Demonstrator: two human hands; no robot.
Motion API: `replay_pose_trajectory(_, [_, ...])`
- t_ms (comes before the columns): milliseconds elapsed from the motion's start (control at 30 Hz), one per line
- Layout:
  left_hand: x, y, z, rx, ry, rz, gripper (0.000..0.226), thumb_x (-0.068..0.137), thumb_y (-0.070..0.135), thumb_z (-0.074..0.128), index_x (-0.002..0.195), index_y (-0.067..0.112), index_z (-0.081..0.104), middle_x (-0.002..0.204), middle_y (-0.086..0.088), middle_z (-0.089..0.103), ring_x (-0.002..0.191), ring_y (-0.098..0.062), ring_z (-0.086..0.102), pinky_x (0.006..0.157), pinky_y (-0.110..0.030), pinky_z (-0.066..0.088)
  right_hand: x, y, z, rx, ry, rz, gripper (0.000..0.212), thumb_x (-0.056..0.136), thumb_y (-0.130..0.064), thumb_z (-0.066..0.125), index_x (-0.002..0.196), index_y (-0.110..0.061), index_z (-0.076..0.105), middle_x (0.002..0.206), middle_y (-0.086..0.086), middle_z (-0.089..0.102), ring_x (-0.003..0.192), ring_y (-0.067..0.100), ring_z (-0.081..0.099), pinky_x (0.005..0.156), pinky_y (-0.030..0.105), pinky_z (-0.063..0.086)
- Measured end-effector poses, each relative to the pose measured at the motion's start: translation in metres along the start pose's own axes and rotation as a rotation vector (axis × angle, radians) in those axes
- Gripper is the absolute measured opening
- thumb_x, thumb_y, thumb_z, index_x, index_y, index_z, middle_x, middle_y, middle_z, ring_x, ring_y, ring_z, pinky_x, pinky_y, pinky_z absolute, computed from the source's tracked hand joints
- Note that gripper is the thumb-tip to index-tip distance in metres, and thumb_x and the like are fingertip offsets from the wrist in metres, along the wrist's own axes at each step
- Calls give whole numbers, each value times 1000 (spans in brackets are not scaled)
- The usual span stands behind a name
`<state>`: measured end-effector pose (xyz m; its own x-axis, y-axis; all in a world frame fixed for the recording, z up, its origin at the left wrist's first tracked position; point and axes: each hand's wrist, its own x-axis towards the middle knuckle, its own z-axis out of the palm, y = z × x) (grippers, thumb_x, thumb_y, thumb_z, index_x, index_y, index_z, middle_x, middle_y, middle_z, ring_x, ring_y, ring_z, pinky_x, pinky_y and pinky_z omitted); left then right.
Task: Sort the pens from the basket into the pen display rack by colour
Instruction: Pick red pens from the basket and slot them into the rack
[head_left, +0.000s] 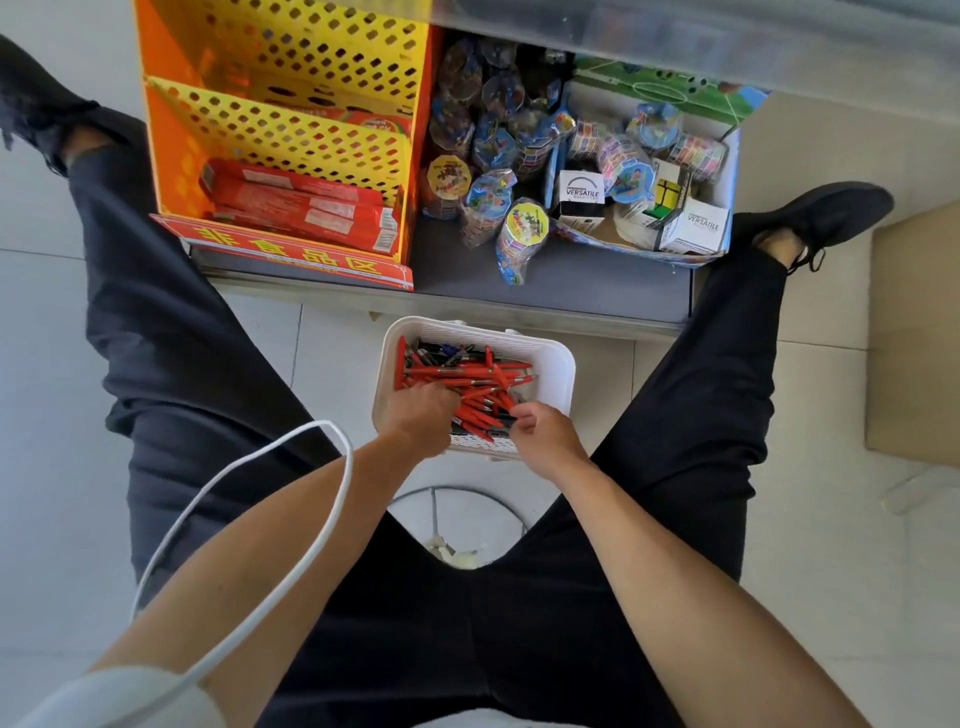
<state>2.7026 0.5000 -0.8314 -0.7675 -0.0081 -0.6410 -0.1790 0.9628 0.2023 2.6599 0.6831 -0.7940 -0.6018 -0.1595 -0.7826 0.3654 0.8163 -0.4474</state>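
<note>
Both hands, left (423, 415) and right (545, 436), grip pens (467, 371).

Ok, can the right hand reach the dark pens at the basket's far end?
Probably yes. The right hand is at the near rim of the basket, the dark pens lie uncovered on top, and the left hand sits aside.

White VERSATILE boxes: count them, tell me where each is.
2: one white cardboard VERSATILE box by the open toy carton's left wall, the other in its near right corner. More may be hidden.
</note>
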Motion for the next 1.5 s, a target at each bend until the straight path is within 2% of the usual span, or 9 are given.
replay_pose_trajectory(200, [24,2,6,166,34,87,41,92,17,63,130,28,57,121,2,66,112,-23,65,76,-36,50,2,2,-3,14,-6,64,34,99,-14,54,132,-17,61,113,-4,61,103,12,58,88,21,45])
replay_pose_trajectory(367, [32,-9,7,234,118,165,23,99,20,51,121,24,60,109,2,72,98,-23,71,67,-34,51,4,5,-2,11,-33,77,33,100,-17,55,132,-18,61,121,0,63,104,11,57,90,21,44])
replay_pose_trajectory(667, [36,-10,21,237,51,223,13,98,23,59,107,24,67,101,5,73,88,-19,71,71,-33,55,5,6,-3,10,-73,93,33,100,-19,54,133,-19,60,116,-4,59,104,10,55,92,22,42])
replay_pose_trajectory(867, [27,-10,16,-263,210,155,15,92,33,61,85,24,70,82,6,71,76,-23,68,61,-33,54,13,-1,5,70,-35,69,32,99,-14,53,130,-19,61,108,-6,61,104,13,59,82,19,43])
replay_pose_trajectory(1067, [10,-7,-6,-768,139,-69,28,100,32,51,73,25,51,67,4,57,61,-15,56,53,-30,41,33,0,16,-135,76,-65,30,93,-1,56,114,-12,74,121,2,70,114,19,62,99,24,44])
replay_pose_trajectory(1167, [2,-9,-2,-1178,204,-274,22,96,38,47,81,24,55,68,0,60,64,-24,61,64,-41,53,38,-2,23,-282,-2,-160,25,92,-2,59,104,-11,78,120,5,71,115,24,61,99,31,48])
replay_pose_trajectory(1267, [-5,-8,3,-1500,295,-459,15,90,25,45,79,19,54,57,3,50,54,-20,49,57,-37,44,40,-6,26,-341,-188,-130,29,97,-7,51,113,-13,75,124,4,67,110,24,61,93,29,50])
replay_pose_trajectory(1367, [-9,-9,4,-1606,264,-524,21,94,8,42,75,16,49,54,4,41,50,-15,36,50,-27,30,41,-3,29,-379,-317,-49,36,98,-11,43,122,-16,70,120,4,69,103,24,66,92,36,55])
replay_pose_trajectory(1500, [-9,-10,-2,-1661,197,-613,21,92,5,43,75,16,47,58,1,38,47,-12,33,42,-22,29,38,-2,29,-262,-203,-81,23,97,-11,55,108,-8,75,100,5,72,94,25,69,84,35,57])
